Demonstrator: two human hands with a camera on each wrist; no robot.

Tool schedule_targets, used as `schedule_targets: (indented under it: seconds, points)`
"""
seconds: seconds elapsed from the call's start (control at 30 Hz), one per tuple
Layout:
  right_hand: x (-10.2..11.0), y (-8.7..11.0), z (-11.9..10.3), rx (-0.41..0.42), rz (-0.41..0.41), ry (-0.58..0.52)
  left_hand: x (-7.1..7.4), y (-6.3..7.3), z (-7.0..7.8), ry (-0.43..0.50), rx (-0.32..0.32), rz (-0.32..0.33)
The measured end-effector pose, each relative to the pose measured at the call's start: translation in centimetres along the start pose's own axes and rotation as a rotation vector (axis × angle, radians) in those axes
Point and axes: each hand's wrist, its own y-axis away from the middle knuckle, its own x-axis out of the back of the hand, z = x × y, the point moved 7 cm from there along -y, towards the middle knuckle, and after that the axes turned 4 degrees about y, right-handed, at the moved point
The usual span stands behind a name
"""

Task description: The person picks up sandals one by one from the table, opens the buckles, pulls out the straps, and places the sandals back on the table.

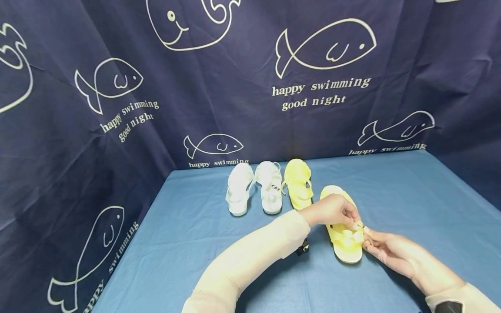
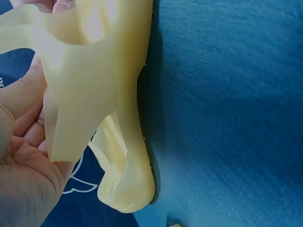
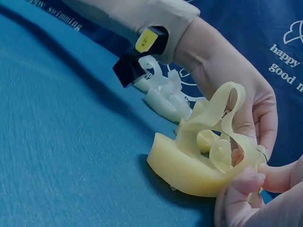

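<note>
A yellow sandal (image 1: 346,254) lies on the blue cloth, its toe end toward the back. From over the sandal my left hand (image 1: 332,209) pinches its strap near a small metal buckle (image 1: 360,224). At the sandal's right side, the thumb and fingers of my right hand (image 1: 391,252) pinch the strap by that buckle. In the right wrist view the strap stands up in a loop above the sole (image 3: 189,172), and both hands meet at the buckle. The left wrist view shows the sandal's side (image 2: 85,90) close up, beside the palm.
A second yellow sandal (image 1: 299,198) stands behind, left of the worked one. Farther left are two white sandals (image 1: 238,200) (image 1: 271,204) side by side. A dark blue curtain (image 1: 254,108) with fish drawings borders the blue cloth-covered table (image 1: 188,243) at the back and left.
</note>
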Motion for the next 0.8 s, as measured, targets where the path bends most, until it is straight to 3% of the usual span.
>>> schedule_targets:
  seconds: [0.2,0.4,0.6,0.8]
  points:
    - [0.0,0.2,0.2,-0.001,0.005,-0.019,-0.3,-0.1,0.3,-0.009,-0.013,-0.014]
    - [-0.3,0.2,-0.3,0.063,0.045,0.153,-0.4,0.0,-0.7,0.026,0.015,-0.008]
    - [-0.2,0.5,-0.7,0.095,0.222,0.309,-0.2,0.0,-1.1,0.02,0.006,-0.005]
    - [0.0,1.3,-1.1,0.114,0.418,0.563,-0.3,-0.1,-1.4,0.044,0.016,-0.004]
